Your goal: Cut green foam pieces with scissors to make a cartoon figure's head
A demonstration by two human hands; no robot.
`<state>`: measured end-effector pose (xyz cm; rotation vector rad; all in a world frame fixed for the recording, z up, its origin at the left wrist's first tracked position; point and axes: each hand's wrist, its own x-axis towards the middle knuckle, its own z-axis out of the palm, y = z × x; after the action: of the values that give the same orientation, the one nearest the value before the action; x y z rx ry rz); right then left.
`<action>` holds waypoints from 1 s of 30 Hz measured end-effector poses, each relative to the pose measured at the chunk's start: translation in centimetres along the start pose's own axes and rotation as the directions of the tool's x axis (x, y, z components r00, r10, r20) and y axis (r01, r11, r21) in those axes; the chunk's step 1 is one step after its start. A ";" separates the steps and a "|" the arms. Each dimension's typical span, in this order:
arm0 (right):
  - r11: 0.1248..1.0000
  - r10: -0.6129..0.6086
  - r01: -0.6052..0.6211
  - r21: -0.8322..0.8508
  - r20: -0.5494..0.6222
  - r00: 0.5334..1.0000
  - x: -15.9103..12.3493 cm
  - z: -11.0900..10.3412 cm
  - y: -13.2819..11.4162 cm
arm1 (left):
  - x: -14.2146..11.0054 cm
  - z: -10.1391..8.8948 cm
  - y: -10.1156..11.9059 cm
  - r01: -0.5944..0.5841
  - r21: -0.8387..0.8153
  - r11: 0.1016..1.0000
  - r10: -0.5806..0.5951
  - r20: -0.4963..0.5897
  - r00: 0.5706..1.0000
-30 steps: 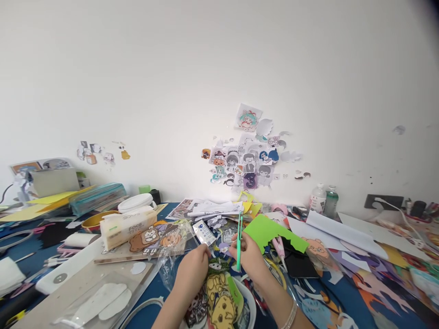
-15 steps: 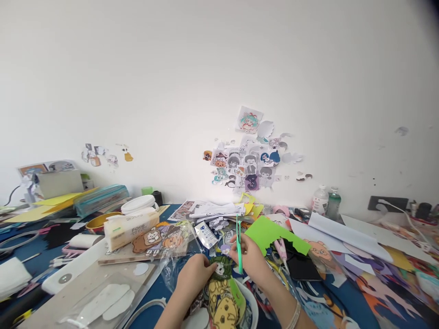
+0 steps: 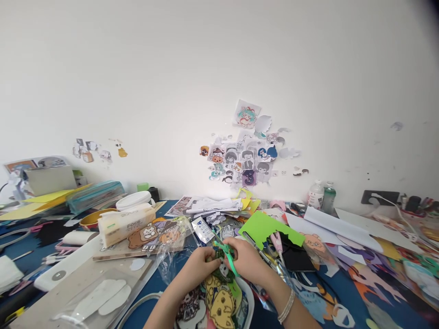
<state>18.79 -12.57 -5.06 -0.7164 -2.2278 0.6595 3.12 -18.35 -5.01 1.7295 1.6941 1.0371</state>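
My left hand (image 3: pixel 197 267) and my right hand (image 3: pixel 248 261) meet low in the middle of the view, both closed. The right hand grips a thin green tool (image 3: pixel 227 254), tilted with its tip pointing up and left. The left hand pinches a dark green cartoon cutout (image 3: pixel 222 269) held between the two hands. Just below them a white bowl (image 3: pixel 249 299) holds a pile of yellow and black cartoon cutouts (image 3: pixel 221 304). A bracelet (image 3: pixel 286 307) circles my right wrist.
The blue table (image 3: pixel 20 242) is crowded: a tissue pack (image 3: pixel 126 224), a bear-print card in plastic (image 3: pixel 151 237), a green paper sheet (image 3: pixel 267 227), a black phone (image 3: pixel 297 257), white sheets (image 3: pixel 339 226), two bottles (image 3: pixel 322 194) and a stack of white plates (image 3: pixel 134 199). Stickers (image 3: pixel 245 157) cover the wall.
The green tool in my right hand has tipped from upright to slanting left. Both hands have drawn together over the dark green cutout. The view shifted slightly.
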 end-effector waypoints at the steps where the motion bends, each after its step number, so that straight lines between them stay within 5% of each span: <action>1: 1.000 -0.004 0.004 -0.010 0.006 1.000 -0.1 -0.1 0.0 | 0.0 0.1 0.0 -0.002 0.006 1.000 0.002 0.005 1.000; 10: 0.987 0.030 -0.010 -0.160 0.127 0.991 0.0 -0.3 -0.3 | 0.0 0.1 -0.5 0.024 -0.006 1.000 -0.023 0.119 0.993; 15: 0.969 0.025 0.000 -0.246 0.098 0.995 0.2 -0.2 -0.3 | -0.1 0.0 -0.1 0.021 -0.030 0.999 -0.016 0.135 0.991; 30: 0.988 0.050 -0.036 -0.151 0.088 0.995 0.2 -0.5 -0.3 | 0.2 0.3 -0.7 0.146 -0.076 0.986 -0.134 0.146 0.980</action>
<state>18.95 -12.52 -4.47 -0.8260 -2.3706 0.5603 2.94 -18.04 -5.69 1.5663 1.6325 0.8909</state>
